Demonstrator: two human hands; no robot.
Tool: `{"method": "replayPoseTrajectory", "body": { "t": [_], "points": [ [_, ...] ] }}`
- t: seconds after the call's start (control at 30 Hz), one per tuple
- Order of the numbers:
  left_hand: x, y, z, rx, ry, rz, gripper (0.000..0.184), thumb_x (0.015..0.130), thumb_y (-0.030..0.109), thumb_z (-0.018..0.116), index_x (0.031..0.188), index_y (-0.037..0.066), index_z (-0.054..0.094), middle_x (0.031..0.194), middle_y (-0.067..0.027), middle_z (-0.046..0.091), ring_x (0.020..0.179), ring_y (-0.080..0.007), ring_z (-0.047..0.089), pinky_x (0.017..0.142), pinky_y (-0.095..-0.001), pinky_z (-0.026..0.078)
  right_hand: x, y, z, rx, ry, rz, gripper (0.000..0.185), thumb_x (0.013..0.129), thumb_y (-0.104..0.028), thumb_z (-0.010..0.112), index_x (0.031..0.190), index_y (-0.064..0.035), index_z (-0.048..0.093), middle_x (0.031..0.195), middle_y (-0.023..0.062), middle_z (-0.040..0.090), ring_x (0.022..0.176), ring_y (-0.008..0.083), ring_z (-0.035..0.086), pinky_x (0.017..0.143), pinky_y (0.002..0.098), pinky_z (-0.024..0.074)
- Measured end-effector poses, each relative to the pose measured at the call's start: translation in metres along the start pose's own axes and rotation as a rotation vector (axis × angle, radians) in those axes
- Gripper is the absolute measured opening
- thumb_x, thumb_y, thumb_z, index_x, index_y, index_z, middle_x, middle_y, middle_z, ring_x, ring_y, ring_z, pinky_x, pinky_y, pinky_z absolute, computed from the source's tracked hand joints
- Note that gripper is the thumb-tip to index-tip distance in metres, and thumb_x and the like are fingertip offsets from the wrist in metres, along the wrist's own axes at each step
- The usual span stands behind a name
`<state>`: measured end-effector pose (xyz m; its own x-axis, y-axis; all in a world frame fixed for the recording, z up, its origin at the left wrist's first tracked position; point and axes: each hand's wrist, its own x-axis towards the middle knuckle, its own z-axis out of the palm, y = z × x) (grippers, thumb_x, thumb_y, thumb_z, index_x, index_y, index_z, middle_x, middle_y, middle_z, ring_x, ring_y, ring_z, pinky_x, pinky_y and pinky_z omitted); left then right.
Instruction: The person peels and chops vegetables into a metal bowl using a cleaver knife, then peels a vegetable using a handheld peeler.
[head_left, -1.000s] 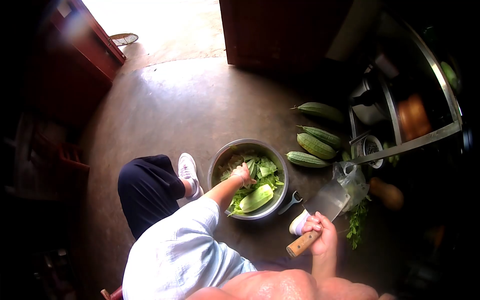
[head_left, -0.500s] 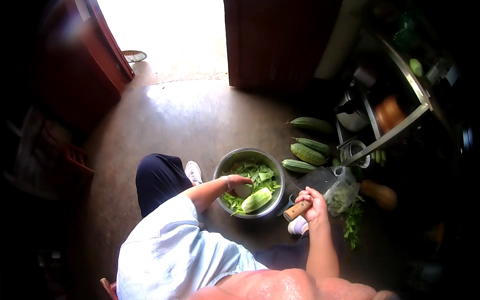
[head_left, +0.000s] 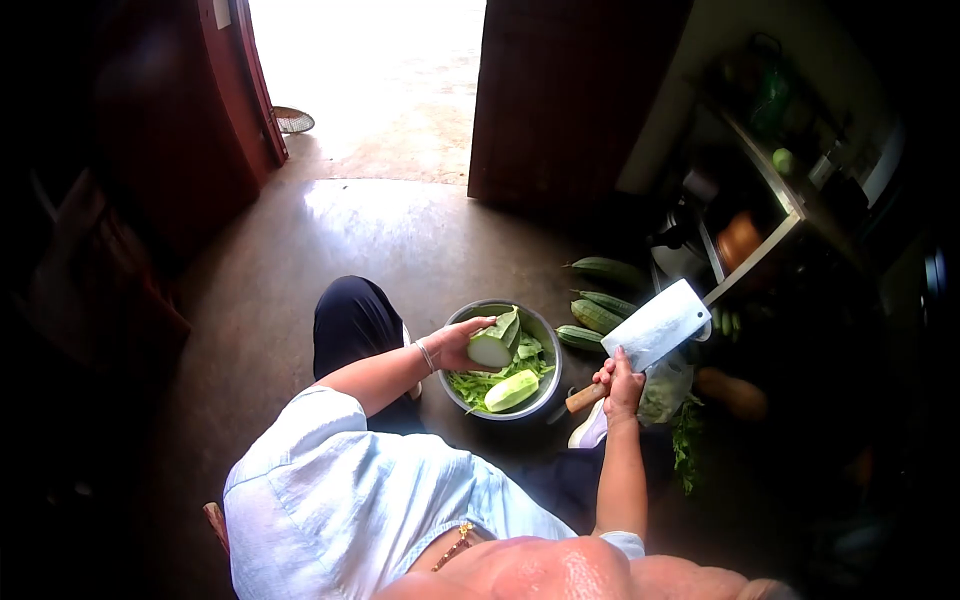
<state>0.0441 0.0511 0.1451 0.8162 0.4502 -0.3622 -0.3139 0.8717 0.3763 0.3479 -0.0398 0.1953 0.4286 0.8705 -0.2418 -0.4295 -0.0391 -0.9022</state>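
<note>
"Gourd chunk (head_left: 494, 345): where is it?"
"In your left hand (head_left: 460, 346), over the metal basin (head_left: 541, 325), toward its far-left edge; your fingers and thumb clasp it."
"And your other hand?"
"Your right hand (head_left: 622, 386) is wrapped around the cleaver (head_left: 657, 325), right of the basin. A peeled gourd (head_left: 511, 391) lies by the basin's near edge."

No text, label, brand, number or sign can be read. On the broad steel cleaver with brown wooden handle (head_left: 657, 326), to the right of the round grey metal basin (head_left: 537, 323), I cannot make out any letters. Far above this basin and to its left, a small pale rectangular patch (head_left: 222, 13) is on the dark red door (head_left: 228, 90), too small to tell if it carries writing.
</note>
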Motion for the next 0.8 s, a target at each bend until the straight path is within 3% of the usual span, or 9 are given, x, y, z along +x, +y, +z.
{"method": "replayPoseTrajectory", "body": {
  "t": [0.13,0.33,0.4,0.57,0.67,0.8],
  "points": [
    [-0.012,0.003,0.009,0.006,-0.022,0.070,0.049,0.084,0.034,0.063,0.124,0.009,0.050,0.123,-0.0127,0.055,0.112,-0.0287,0.052,0.098,-0.0519,0.040,-0.023,0.005,0.022,-0.027,-0.092,-0.304,0.018,0.094,-0.017,0.052,0.079,-0.0066,0.051,0.066,0.0003,0.048,0.053,0.0093,0.044,0.054,0.0272,0.0439],
    [-0.015,-0.007,0.008,0.004,-0.103,0.019,0.047,0.085,0.030,0.053,0.125,0.006,0.046,0.125,-0.0130,0.053,0.116,-0.0298,0.049,0.101,-0.0560,0.034,-0.051,0.015,0.065,-0.349,-0.170,-0.364,0.025,0.096,-0.019,0.051,0.074,-0.0058,0.052,0.061,-0.0007,0.047,0.048,0.0070,0.043,0.046,0.0214,0.0390],
    [-0.017,-0.013,0.008,-0.055,-0.086,0.027,0.048,0.086,0.030,0.052,0.125,0.004,0.046,0.124,-0.0149,0.053,0.115,-0.0310,0.050,0.101,-0.0566,0.033,-0.059,0.016,0.083,-0.290,-0.188,-0.367,0.025,0.095,-0.017,0.054,0.074,-0.0043,0.054,0.060,-0.0002,0.049,0.047,0.0065,0.044,0.046,0.0209,0.0391],
    [-0.024,-0.017,0.007,-0.227,0.074,0.000,0.045,0.082,0.051,0.062,0.110,0.016,0.062,0.113,-0.0078,0.060,0.107,-0.0268,0.055,0.097,-0.0526,0.038,-0.051,0.043,0.093,-0.322,-0.190,-0.484,0.026,0.095,-0.017,0.054,0.074,-0.0015,0.057,0.061,0.0005,0.053,0.049,0.0062,0.046,0.043,0.0208,0.0371],
    [-0.026,-0.021,-0.005,-0.276,0.152,0.027,0.047,0.082,0.050,0.063,0.114,0.015,0.060,0.115,-0.0092,0.059,0.107,-0.0286,0.054,0.093,-0.0538,0.039,-0.038,0.081,0.073,-0.373,-0.166,-0.382,0.028,0.096,-0.020,0.052,0.073,-0.0040,0.056,0.062,0.0006,0.052,0.048,0.0060,0.045,0.046,0.0203,0.0399],
    [-0.015,-0.025,-0.033,-0.289,0.248,0.040,0.043,0.082,0.045,0.065,0.113,0.016,0.058,0.113,-0.0096,0.059,0.105,-0.0277,0.055,0.093,-0.0531,0.041,-0.033,0.101,0.070,-0.325,-0.072,-0.131,0.015,0.091,-0.014,0.057,0.079,-0.0058,0.058,0.059,-0.0011,0.051,0.044,0.0058,0.044,0.043,0.0225,0.0403]
  ]
}}
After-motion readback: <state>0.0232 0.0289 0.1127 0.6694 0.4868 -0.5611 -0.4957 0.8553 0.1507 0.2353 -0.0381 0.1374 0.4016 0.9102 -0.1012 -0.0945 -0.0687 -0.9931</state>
